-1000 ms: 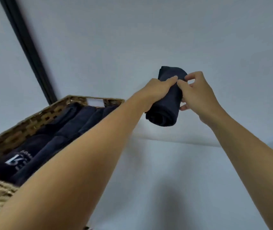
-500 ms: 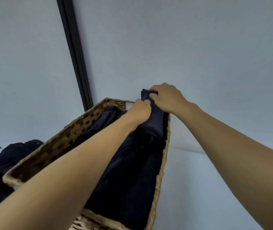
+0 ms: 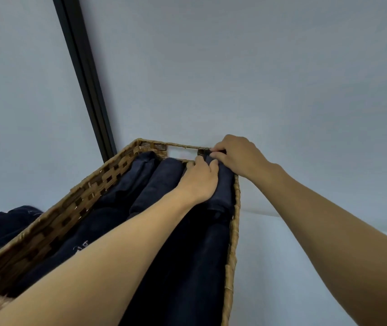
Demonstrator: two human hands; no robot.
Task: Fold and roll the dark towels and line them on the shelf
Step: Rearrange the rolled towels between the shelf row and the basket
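A woven wicker basket (image 3: 53, 222) holds several rolled dark navy towels lying side by side. The rolled towel (image 3: 223, 191) at the far right corner lies against the basket's right wall. My left hand (image 3: 199, 180) lies on its left side with fingers curled over it. My right hand (image 3: 234, 156) grips the towel's far end at the basket's back rim. Two other rolls (image 3: 154, 182) lie to the left of it.
A black vertical post (image 3: 84, 76) stands against the pale wall behind the basket. A heap of loose dark cloth (image 3: 1, 227) lies left of the basket. The white shelf surface (image 3: 281, 267) stretches to the right of the basket.
The rolled towel, held in the air a second ago, has come down into the basket's far right corner. Both hands went down with it and still hold it.
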